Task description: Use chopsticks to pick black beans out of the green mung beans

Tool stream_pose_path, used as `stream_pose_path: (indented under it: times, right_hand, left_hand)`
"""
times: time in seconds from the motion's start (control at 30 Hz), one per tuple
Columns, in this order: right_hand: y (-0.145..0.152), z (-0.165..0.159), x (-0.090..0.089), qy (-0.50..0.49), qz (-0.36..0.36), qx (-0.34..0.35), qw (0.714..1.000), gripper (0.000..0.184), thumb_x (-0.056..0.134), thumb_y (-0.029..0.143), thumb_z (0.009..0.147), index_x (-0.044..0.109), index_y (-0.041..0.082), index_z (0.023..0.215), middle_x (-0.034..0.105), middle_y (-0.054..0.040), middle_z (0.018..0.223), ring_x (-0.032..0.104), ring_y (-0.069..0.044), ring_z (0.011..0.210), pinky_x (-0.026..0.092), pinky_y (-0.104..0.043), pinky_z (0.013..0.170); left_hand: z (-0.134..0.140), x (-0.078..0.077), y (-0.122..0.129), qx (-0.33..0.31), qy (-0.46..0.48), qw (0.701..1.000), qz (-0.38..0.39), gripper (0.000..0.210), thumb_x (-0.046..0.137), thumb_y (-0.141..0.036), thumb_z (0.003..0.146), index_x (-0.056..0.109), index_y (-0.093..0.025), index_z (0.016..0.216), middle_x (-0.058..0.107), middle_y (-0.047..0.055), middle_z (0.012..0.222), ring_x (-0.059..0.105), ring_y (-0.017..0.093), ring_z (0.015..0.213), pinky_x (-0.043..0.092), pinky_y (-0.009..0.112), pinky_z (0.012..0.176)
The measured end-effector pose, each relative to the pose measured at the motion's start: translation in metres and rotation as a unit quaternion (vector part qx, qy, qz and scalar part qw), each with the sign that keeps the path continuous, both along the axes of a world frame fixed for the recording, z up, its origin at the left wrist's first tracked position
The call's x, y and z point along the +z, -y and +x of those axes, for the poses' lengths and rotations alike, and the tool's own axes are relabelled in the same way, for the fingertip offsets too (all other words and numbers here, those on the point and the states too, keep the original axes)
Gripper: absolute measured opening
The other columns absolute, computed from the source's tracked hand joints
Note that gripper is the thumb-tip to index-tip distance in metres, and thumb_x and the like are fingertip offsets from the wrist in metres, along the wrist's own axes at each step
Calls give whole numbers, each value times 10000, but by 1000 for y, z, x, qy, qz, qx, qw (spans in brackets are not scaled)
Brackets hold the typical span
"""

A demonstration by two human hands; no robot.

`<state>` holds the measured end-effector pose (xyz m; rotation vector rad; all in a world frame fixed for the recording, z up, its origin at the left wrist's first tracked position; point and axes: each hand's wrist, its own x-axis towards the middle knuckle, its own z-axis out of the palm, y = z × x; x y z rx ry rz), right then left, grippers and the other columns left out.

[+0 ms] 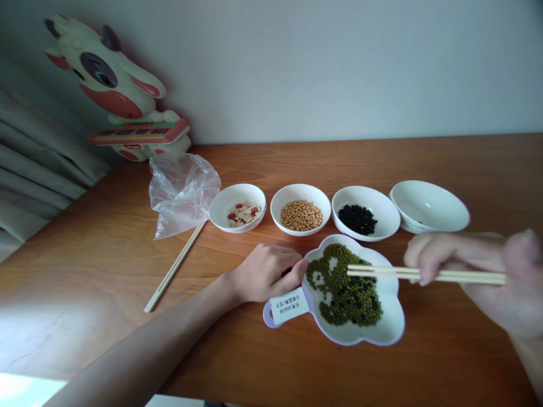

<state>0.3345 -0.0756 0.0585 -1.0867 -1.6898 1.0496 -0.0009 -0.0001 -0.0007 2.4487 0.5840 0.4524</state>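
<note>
One bean dish [389,308], four bowls [430,206]

The dish is right of centre. Left hand [265,271] with curled fingers holds its rim; right hand [492,297] grips two chopsticks [399,276], partly hiding the beans [352,299]. Bowls stand farther; left, one plastic bag [182,189], two other chopsticks [175,267].

White flower-shaped dish [390,291]: sat near right | green, black beans [339,288]: lay mixed inside | 2 chopsticks [462,276]: pointed left
</note>
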Motion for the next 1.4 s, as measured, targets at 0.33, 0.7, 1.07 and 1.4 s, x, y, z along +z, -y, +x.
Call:
stream_pose_path:
  times: [0.33, 0.7, 1.07, 1.4]
  right_hand:
    - [6, -21, -15, 75, -98, 153, 980, 810, 180, 821, 984, 686, 221, 783, 689, -71, 747, 626, -234, 686, 471, -376, 697]
    - [7, -24, -15, 73, -81, 162, 981, 793, 186, 795, 1002, 693, 218, 804, 694, -78, 755, 630, -234, 693, 470, -375, 696]
    - [8, -23, -16, 61, -78, 143, 985, 798, 176, 820, 984, 681, 231, 798, 685, -77, 761, 614, -239, 688, 471, -384, 688]
    - [7, -34, -18, 88, -59, 158, 982, 805, 157, 817, 983, 676, 222, 828, 670, -81, 774, 597, -234, 697, 435, -370, 664]
  left_hand:
    - [1, 3, 0, -1, 5, 1000, 3, 449, 352, -329, 1119, 462, -183, 708, 555, 6, 674, 451, 119, 617, 357, 276, 634]
    - [1, 4, 0, 1, 4, 1000, 18, 461, 347, -323, 1119, 472, -181, 699, 562, 8, 660, 457, 117, 608, 366, 270, 625]
    - [0, 3, 0, 0, 4, 1000, 11, 453, 349, -324, 1119, 470, -183, 705, 562, 11, 664, 462, 119, 608, 362, 273, 623]
    - [0, 3, 0, -2, 1, 1000, 24, 474, 332, -333, 1124, 494, -184, 705, 567, 14, 659, 481, 121, 598, 369, 273, 612]
